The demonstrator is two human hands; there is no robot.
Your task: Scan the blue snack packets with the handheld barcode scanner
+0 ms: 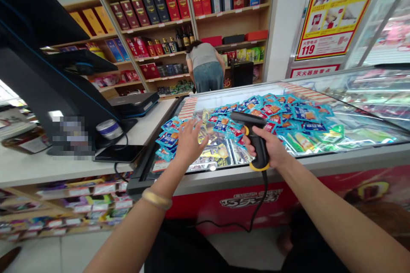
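Observation:
My right hand [270, 147] is wrapped round the grip of a black and yellow barcode scanner [259, 145], whose head points left. Its black cable hangs down past the freezer's front. My left hand [191, 140] hovers with fingers spread, nothing in it, beside a small pile of blue snack packets [168, 138]. A larger heap of blue and red snack packets [282, 111] lies on the glass top of the chest freezer [205, 183], behind and right of the scanner. Yellow packaging shows through the glass between the two groups.
A white counter [137, 130] at the left carries a dark checkout terminal [60, 81], a white tub [109, 129] and a black scale [134, 102]. Beyond the freezer, a person [206, 66] bends toward shelves of boxes and bottles. A wall poster [339, 13] hangs at right.

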